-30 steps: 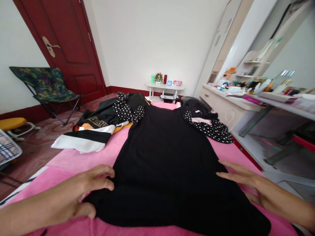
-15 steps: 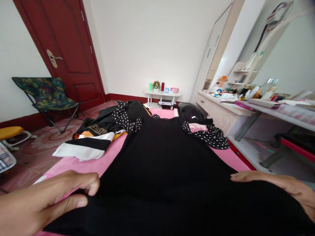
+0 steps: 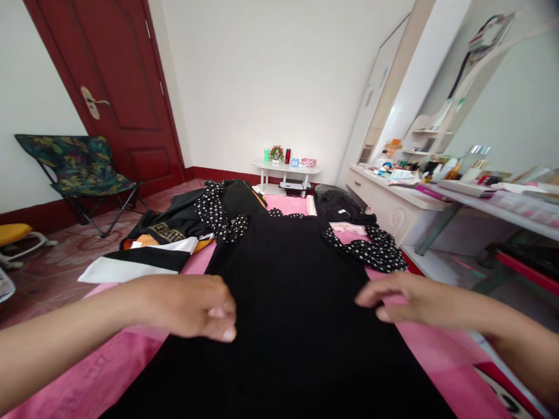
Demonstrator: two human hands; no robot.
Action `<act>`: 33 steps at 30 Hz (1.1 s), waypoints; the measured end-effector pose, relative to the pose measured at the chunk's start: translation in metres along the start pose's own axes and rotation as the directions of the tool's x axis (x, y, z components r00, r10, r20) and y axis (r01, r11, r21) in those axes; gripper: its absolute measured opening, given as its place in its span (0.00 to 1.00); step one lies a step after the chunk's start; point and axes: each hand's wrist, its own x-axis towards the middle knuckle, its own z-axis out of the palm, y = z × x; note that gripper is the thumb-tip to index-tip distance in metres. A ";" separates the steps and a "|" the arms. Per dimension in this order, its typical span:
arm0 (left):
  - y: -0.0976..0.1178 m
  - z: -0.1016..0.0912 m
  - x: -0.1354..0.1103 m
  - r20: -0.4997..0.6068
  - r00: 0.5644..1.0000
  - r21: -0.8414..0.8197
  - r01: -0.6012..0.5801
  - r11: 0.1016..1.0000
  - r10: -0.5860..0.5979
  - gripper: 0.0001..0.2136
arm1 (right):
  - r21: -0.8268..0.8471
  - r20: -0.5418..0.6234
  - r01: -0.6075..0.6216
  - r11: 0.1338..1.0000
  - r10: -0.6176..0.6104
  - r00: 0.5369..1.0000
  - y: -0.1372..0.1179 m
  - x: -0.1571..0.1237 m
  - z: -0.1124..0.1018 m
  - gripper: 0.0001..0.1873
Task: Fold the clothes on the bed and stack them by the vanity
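A black garment [image 3: 301, 302] with white-dotted black sleeves lies spread over the pink bed cover [image 3: 144, 343]. Its left dotted sleeve [image 3: 218, 215] rests against other clothes, and the right dotted sleeve [image 3: 375, 250] lies out to the side. My left hand [image 3: 192, 308] is over the garment's left edge, fingers loosely bent, thumb slightly apart and no cloth seen between them. At the right edge, my right hand [image 3: 406, 299] has its thumb and forefinger apart, with nothing visible in them. Whether either hand touches the cloth is unclear.
Dark clothes [image 3: 174, 218] and a black-and-white piece [image 3: 135, 262] lie to the left. Folded dark clothing [image 3: 340, 203] is at the far right. A camouflage-like folding chair [image 3: 82, 169] stands by the red door. The cluttered dressing table [image 3: 419, 198] stands on the right.
Both hands have let go of the garment's near part and moved forward and inward to its sides. The near cloth now lies lower, with more pink cover showing beside it.
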 end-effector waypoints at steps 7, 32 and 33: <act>-0.058 -0.008 0.193 -0.386 0.922 0.135 0.039 0.990 0.016 0.21 | -0.097 -0.472 0.196 0.976 -0.219 0.854 -0.025 0.206 0.031 0.34; -0.125 0.013 0.216 -0.560 0.782 0.202 0.449 0.870 -0.274 0.33 | -0.416 -0.518 -0.366 0.832 0.114 0.848 0.080 0.243 0.029 0.33; -0.128 0.013 0.216 -0.588 0.747 0.180 0.494 0.851 -0.310 0.33 | -0.408 -0.556 -0.394 0.823 0.118 0.823 0.083 0.244 0.030 0.34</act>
